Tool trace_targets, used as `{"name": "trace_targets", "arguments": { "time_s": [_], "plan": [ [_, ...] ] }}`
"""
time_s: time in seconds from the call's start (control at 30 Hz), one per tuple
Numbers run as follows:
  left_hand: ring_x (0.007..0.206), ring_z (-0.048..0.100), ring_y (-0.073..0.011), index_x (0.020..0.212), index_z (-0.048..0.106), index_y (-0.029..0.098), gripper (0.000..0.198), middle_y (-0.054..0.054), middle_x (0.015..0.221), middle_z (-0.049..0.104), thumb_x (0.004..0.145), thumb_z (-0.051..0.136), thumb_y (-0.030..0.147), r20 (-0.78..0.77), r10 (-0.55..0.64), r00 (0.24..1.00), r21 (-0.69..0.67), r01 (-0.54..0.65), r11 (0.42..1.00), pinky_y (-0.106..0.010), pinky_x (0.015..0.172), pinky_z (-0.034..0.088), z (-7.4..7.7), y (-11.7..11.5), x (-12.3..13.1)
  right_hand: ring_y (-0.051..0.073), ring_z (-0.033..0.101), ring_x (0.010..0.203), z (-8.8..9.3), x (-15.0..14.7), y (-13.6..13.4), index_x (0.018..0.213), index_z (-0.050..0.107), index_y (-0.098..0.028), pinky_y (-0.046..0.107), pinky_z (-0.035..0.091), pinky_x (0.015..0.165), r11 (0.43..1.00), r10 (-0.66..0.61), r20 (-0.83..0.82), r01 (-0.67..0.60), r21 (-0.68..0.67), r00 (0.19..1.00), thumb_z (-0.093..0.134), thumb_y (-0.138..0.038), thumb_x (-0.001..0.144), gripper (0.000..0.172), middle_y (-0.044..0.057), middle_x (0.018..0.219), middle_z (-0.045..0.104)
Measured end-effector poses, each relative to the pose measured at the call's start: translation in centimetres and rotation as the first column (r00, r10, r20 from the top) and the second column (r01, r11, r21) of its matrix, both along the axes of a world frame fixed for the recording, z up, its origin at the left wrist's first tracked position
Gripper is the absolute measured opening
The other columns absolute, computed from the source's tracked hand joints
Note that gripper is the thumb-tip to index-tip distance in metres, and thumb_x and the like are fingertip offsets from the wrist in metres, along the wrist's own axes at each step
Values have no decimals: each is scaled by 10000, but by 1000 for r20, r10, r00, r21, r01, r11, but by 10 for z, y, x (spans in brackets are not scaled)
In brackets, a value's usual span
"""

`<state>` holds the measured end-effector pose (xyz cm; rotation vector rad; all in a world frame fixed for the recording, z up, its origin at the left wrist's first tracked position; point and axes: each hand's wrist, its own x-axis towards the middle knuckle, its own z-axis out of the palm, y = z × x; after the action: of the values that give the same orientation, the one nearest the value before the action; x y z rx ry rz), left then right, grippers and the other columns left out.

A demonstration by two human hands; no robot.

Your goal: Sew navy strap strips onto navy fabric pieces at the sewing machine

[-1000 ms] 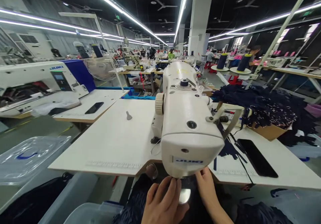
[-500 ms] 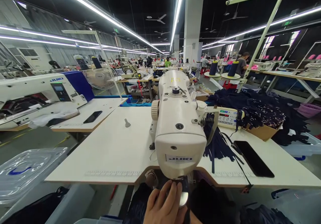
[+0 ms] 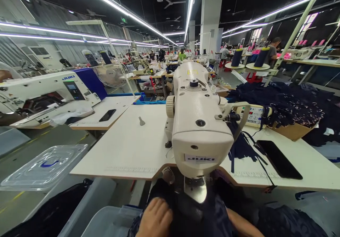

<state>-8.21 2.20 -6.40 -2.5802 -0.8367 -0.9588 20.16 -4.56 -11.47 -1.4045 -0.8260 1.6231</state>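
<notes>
My left hand (image 3: 156,217), slightly blurred, is closed with its fingers curled on dark navy fabric (image 3: 186,214) in front of the sewing machine. Of my right arm (image 3: 243,223) only the wrist and forearm show at lower right; its hand is hidden behind the fabric. The fabric hangs over my lap, just below a shiny metal plate (image 3: 198,191) under the head of the white JUKI machine (image 3: 203,137). Whether the fabric touches the needle area cannot be seen.
On the white table (image 3: 119,148) lie a small grey metal tool (image 3: 141,121), a black phone (image 3: 278,159) and navy straps (image 3: 243,148). A cardboard box (image 3: 289,132) holds a navy pile at right. Plastic bins (image 3: 106,219) and a clear lid (image 3: 47,168) stand at lower left.
My left hand has moved from the machine's needle area down and left, uncovering the metal plate. More dark fabric shows in front, and my right forearm appears further right. The view has shifted.
</notes>
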Motion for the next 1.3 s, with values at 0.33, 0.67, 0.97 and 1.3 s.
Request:
{"name": "trace_targets", "arguments": {
  "time_s": [0.33, 0.67, 0.97, 1.3],
  "plan": [
    [834, 676, -170, 1060, 574, 231, 493, -9, 1006, 677, 636, 599, -19, -367, 246, 897, -452, -403, 796, -236, 717, 478, -19, 2, 3, 172, 564, 603, 30, 20, -1, 566, 566, -190, 284, 475, 634, 997, -64, 50, 62, 41, 997, 747, -582, 673, 444, -27, 574, 570],
    [639, 667, -217, 822, 547, 171, 100, -43, 688, 662, 877, 498, 103, -108, -83, 991, -456, 25, 889, -371, 713, 542, 8, -21, 78, 233, 610, 820, 63, -21, 11, 776, 609, -208, 314, 499, 779, 950, -137, 277, 47, 308, 951, 429, -630, 912, 479, 41, 805, 662],
    [523, 610, -185, 743, 526, 178, 227, -5, 584, 602, 935, 537, 299, -232, -198, 952, -492, 61, 868, -333, 617, 532, 15, -33, 84, 284, 646, 753, 36, -3, 16, 800, 585, -224, 363, 492, 644, 909, -208, 814, -200, 366, 542, 361, -438, 919, 332, 96, 787, 671],
    [815, 668, -259, 1091, 560, 36, 240, -188, 989, 669, 924, 476, 186, -343, -343, 874, -619, 64, 783, -401, 769, 552, 18, -34, 98, 192, 619, 665, 48, -17, 2, 785, 579, -210, 284, 507, 623, 861, -226, 641, -158, 483, 733, 323, -465, 994, 417, 34, 722, 612]
  ]
}}
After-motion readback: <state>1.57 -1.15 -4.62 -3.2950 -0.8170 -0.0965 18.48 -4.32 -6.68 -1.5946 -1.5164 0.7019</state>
